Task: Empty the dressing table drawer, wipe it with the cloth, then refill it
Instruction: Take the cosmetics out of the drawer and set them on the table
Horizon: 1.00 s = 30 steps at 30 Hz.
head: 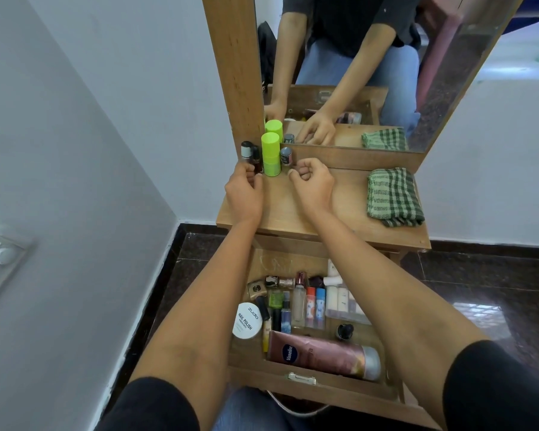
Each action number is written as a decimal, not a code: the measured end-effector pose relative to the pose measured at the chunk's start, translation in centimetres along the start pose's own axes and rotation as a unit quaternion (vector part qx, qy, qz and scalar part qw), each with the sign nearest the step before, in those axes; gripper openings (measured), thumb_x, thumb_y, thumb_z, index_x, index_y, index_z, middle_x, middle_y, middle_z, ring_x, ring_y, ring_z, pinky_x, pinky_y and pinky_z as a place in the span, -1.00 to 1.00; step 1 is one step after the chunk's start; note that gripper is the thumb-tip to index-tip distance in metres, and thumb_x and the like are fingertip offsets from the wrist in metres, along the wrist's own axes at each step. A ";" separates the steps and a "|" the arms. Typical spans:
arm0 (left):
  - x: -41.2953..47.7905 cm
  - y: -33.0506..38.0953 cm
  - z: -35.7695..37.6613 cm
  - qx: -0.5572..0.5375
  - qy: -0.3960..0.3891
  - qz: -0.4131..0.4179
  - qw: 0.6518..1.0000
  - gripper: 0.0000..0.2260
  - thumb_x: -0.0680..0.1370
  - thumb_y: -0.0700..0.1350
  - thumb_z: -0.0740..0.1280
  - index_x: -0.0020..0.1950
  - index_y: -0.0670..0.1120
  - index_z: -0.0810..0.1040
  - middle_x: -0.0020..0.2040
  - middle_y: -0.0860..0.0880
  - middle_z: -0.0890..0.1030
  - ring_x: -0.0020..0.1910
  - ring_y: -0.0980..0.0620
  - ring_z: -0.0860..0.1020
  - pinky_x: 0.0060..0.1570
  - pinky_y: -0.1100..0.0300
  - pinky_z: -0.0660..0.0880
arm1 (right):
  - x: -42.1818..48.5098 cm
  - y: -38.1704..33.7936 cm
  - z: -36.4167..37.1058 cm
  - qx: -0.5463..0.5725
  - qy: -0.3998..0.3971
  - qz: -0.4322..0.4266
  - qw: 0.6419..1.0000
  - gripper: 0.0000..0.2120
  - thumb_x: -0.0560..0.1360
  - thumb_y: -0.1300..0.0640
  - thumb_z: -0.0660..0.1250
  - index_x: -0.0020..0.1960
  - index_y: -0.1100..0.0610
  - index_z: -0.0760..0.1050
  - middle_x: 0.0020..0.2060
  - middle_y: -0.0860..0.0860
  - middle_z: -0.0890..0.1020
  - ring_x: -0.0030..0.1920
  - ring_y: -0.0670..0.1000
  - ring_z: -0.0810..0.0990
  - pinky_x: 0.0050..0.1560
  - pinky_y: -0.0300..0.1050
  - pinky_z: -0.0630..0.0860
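The wooden drawer (311,385) stands pulled open below the dressing table top (339,209). It holds several cosmetics, among them a pink Vaseline tube (321,356) and a white nail polish remover tub (247,320). At the back left of the top stand a lime green container (270,154), a small grey jar (286,156), a black-and-white bottle (246,150) and a dark bottle (257,159). My left hand (245,189) grips the dark bottle's base. My right hand (313,180) is curled just right of the jar, holding nothing I can see. A folded green checked cloth (393,197) lies at the right.
A mirror (371,73) in a wooden frame rises behind the table top and reflects the person's arms and the cloth. A white wall (75,150) closes the left side. Dark polished floor (479,290) surrounds the table. A knee in jeans (255,412) sits under the drawer front.
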<state>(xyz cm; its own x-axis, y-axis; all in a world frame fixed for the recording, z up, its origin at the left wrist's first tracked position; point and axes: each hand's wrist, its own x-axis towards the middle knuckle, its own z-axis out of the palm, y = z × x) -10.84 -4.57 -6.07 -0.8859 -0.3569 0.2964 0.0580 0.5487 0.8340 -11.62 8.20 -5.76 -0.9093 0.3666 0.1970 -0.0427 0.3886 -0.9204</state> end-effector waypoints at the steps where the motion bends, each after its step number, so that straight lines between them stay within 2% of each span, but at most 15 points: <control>1: -0.5 0.0 -0.4 -0.012 -0.010 0.005 1.000 -0.84 0.55 -0.21 0.30 0.12 -0.17 0.54 -0.04 -0.06 0.62 -0.06 0.03 0.58 0.03 0.14 0.55 | -0.4 -0.1 -0.4 0.018 -0.004 0.000 1.000 -0.82 0.43 0.23 0.40 0.02 0.23 0.56 -0.07 0.14 0.61 -0.14 0.00 0.53 -0.03 -0.16 0.52; 4: -2.5 -0.1 -1.7 -0.047 -0.023 0.007 0.999 -0.81 0.56 -0.17 0.31 0.16 -0.15 0.54 -0.03 0.01 0.60 -0.07 0.11 0.57 -0.02 0.36 0.51 | -2.0 0.0 -1.7 0.066 -0.039 -0.003 0.997 -0.80 0.44 0.23 0.39 0.05 0.23 0.56 -0.03 0.15 0.61 -0.11 -0.02 0.53 -0.02 -0.21 0.51; 7: -5.0 -0.7 -3.5 -0.078 -0.002 -0.007 0.997 -0.83 0.56 -0.17 0.32 0.14 -0.16 0.53 -0.03 0.03 0.59 -0.14 0.21 0.54 -0.10 0.53 0.44 | -4.9 0.4 -3.2 0.083 -0.106 -0.029 0.990 -0.80 0.45 0.21 0.38 0.07 0.13 0.55 -0.07 0.04 0.61 -0.15 -0.10 0.53 -0.09 -0.26 0.50; 12: -10.4 -2.1 -6.5 -0.081 0.004 -0.011 0.997 -0.89 0.55 -0.22 0.32 0.07 -0.14 0.54 -0.12 0.10 0.57 -0.18 0.32 0.53 -0.13 0.51 0.42 | -10.3 2.5 -5.7 -0.018 -0.198 -0.206 0.958 -0.87 0.46 0.26 0.34 -0.01 0.15 0.58 -0.17 -0.05 0.55 -0.29 -0.14 0.46 -0.23 -0.33 0.44; 15: -13.1 -3.1 -7.4 -0.019 -0.089 -0.022 0.996 -0.88 0.54 -0.24 0.33 0.06 -0.15 0.54 -0.15 0.10 0.56 -0.18 0.30 0.53 -0.11 0.48 0.46 | -12.6 4.2 -5.8 -0.106 -0.261 -0.180 0.943 -0.85 0.48 0.22 0.33 0.04 0.14 0.56 -0.12 -0.06 0.53 -0.21 -0.24 0.44 -0.10 -0.27 0.48; 17: -14.3 -3.6 -7.8 0.027 -0.151 -0.033 0.988 -0.84 0.54 -0.26 0.32 0.10 -0.15 0.52 -0.10 0.03 0.57 -0.12 0.21 0.55 -0.03 0.32 0.52 | -13.7 5.0 -5.6 -0.179 -0.302 -0.133 0.927 -0.80 0.51 0.18 0.31 0.12 0.14 0.53 -0.03 -0.01 0.56 -0.05 -0.13 0.52 0.10 -0.11 0.50; 20: -15.5 -3.9 -8.1 0.116 -0.204 -0.012 0.972 -0.80 0.55 -0.28 0.30 0.15 -0.11 0.51 0.01 -0.03 0.60 -0.04 0.06 0.57 -0.02 0.18 0.54 | -15.0 6.0 -5.2 -0.277 -0.325 -0.104 0.899 -0.71 0.54 0.15 0.29 0.24 0.17 0.50 0.17 0.07 0.57 0.28 0.08 0.45 0.40 0.05 0.23; 22: -15.9 -3.9 -8.2 0.185 -0.229 0.027 0.955 -0.80 0.56 -0.29 0.27 0.15 -0.09 0.50 0.03 -0.05 0.60 -0.04 0.01 0.58 -0.05 0.13 0.56 | -15.5 6.4 -4.8 -0.310 -0.321 -0.093 0.890 -0.70 0.56 0.16 0.25 0.28 0.16 0.49 0.25 0.08 0.53 0.36 0.14 0.34 0.43 0.06 0.16; 25: -16.5 -4.2 -8.5 0.279 -0.263 0.098 0.918 -0.83 0.56 -0.29 0.24 0.11 -0.09 0.47 0.00 -0.08 0.60 -0.08 -0.01 0.57 -0.10 0.11 0.54 | -15.7 6.6 -4.2 -0.351 -0.323 -0.095 0.874 -0.67 0.56 0.21 0.21 0.31 0.16 0.49 0.27 0.11 0.51 0.35 0.17 0.30 0.40 0.03 0.19; 30: -16.6 -4.5 -8.4 0.388 -0.300 0.167 0.855 -0.67 0.51 -0.35 0.25 0.24 -0.10 0.44 0.16 -0.10 0.55 0.15 -0.07 0.50 0.07 0.11 0.46 | -15.5 6.5 -3.6 -0.371 -0.308 -0.094 0.871 -0.70 0.54 0.22 0.24 0.26 0.22 0.51 0.23 0.15 0.51 0.31 0.20 0.32 0.36 0.03 0.26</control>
<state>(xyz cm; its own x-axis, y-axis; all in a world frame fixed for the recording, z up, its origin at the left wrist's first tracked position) 7.46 -7.48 -10.79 -0.9698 0.2421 -0.0289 0.2371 0.9641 0.1195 3.72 8.09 -13.60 -0.9743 -0.1974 -0.1081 -0.1438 0.9155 -0.3756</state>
